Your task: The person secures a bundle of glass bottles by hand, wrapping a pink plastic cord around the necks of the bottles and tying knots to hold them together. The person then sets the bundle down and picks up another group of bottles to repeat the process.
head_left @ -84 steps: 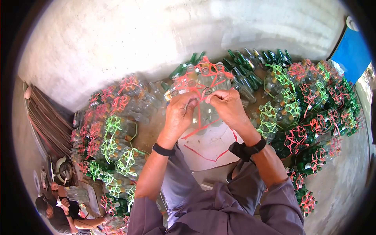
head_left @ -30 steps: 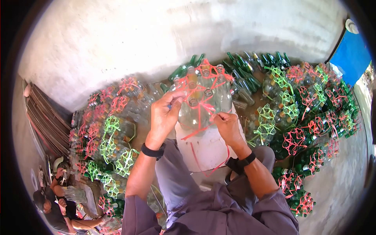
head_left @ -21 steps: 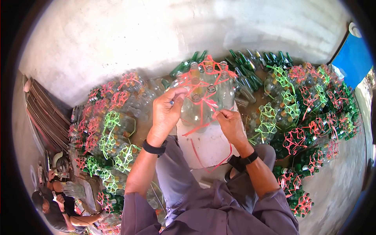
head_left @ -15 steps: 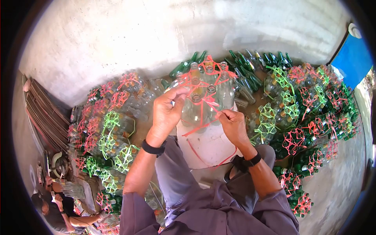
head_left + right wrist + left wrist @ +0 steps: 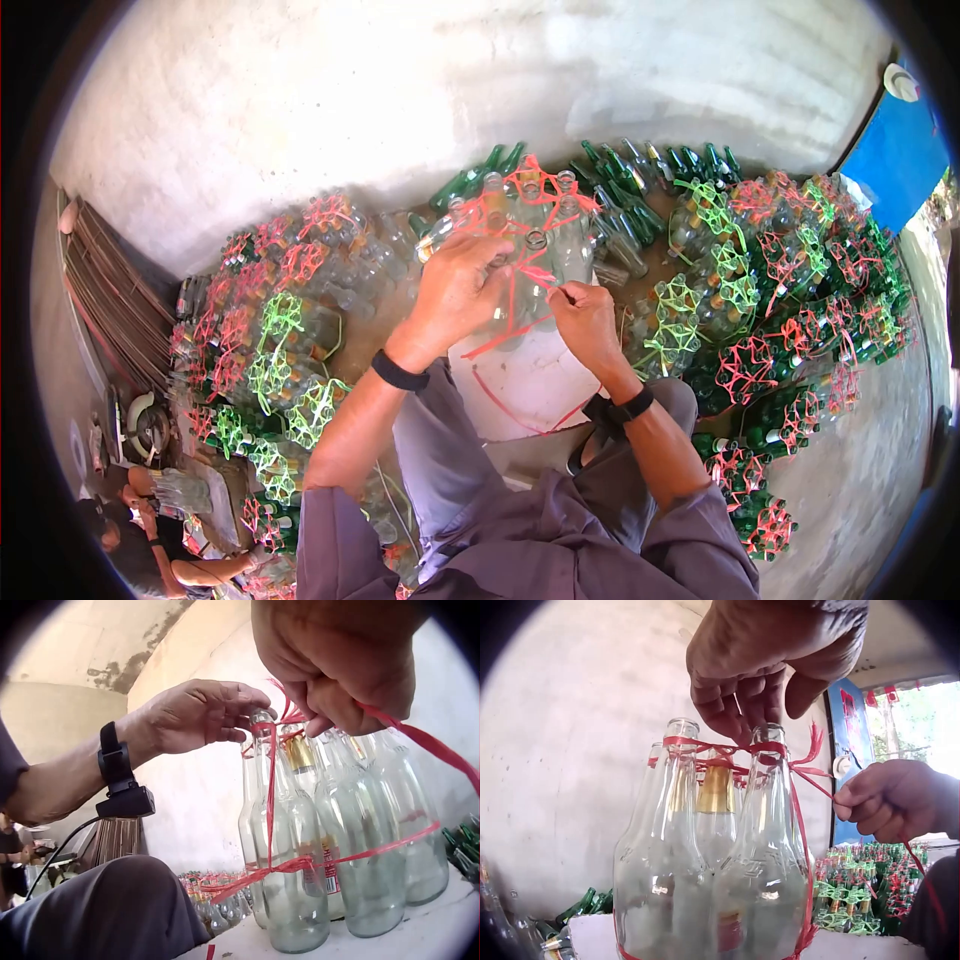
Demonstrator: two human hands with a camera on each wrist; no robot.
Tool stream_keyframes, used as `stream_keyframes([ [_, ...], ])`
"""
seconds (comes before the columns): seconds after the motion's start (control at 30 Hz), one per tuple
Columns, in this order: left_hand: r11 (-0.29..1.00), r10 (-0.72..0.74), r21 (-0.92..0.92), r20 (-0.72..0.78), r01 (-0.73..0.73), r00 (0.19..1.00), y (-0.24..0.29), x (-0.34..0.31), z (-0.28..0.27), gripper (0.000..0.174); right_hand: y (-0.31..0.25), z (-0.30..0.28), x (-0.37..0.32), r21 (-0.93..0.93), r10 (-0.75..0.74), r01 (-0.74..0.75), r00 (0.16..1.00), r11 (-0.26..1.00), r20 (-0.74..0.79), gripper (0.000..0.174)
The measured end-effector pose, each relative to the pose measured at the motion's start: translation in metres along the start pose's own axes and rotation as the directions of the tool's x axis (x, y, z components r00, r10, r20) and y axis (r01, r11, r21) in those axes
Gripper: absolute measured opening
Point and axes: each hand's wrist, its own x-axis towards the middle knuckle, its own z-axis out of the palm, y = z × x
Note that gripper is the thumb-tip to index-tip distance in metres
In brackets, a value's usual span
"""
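Observation:
Clear glass bottles (image 5: pixel 571 245) stand grouped upright, red strips looped round their necks and a red band (image 5: pixel 386 847) round their bodies. At one bottle's mouth (image 5: pixel 768 732) is my left hand (image 5: pixel 780 645), its bent fingers touching the far side of the neck and its thumb held apart. My right hand (image 5: pixel 896 796) pinches a red strip between thumb and fingers, right of that neck. The strip (image 5: pixel 431 742) runs taut from a knot there, and its tail hangs past the hand. In the head view my left hand (image 5: pixel 455 290) partly covers the front bottles; my right hand (image 5: pixel 587 320) is lower right.
The bottles stand on a white board (image 5: pixel 520 385) before my knees. Bundled bottles with green and red strips lie left (image 5: pixel 280 350) and right (image 5: pixel 800 330). Green bottles (image 5: pixel 480 175) rest along the wall (image 5: pixel 400 90). Another person (image 5: pixel 150 540) is at lower left.
My left hand has moved right and inward from the left side of the bottles onto the front bottle's top. My right hand keeps its pinch on the strip, shifted slightly.

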Motion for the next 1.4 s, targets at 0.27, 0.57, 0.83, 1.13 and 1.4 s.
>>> stream_keyframes([
  [0.27, 0.984, -0.132, -0.091, 0.216, 0.155, 0.967, -0.011, 0.011, -0.007, 0.026, -0.003, 0.010, 0.000, 0.007, 0.044, -0.043, 0.998, 0.999, -0.042, 0.026],
  [0.57, 0.982, -0.125, -0.095, 0.321, 0.163, 0.939, -0.008, 0.022, -0.006, 0.038, 0.027, 0.024, 0.009, 0.229, 0.268, -0.265, 0.963, 0.937, 0.019, 0.027],
  [0.83, 0.973, -0.113, -0.139, 0.406, 0.184, 0.907, -0.022, 0.031, 0.003, 0.059, 0.016, 0.042, 0.019, -0.082, 0.110, -0.107, 0.994, 0.991, 0.026, 0.032],
  [1.13, 0.989, -0.130, 0.005, 0.507, 0.148, 0.852, -0.021, 0.040, 0.005, 0.071, 0.050, 0.066, 0.027, -0.096, 0.184, -0.185, 0.983, 0.978, -0.022, 0.040],
  [1.4, 0.977, -0.003, 0.189, 0.480, -0.100, 0.877, -0.018, 0.039, 0.008, 0.069, 0.025, 0.053, 0.018, 0.044, 0.341, -0.341, 0.940, 0.939, 0.022, 0.041],
])
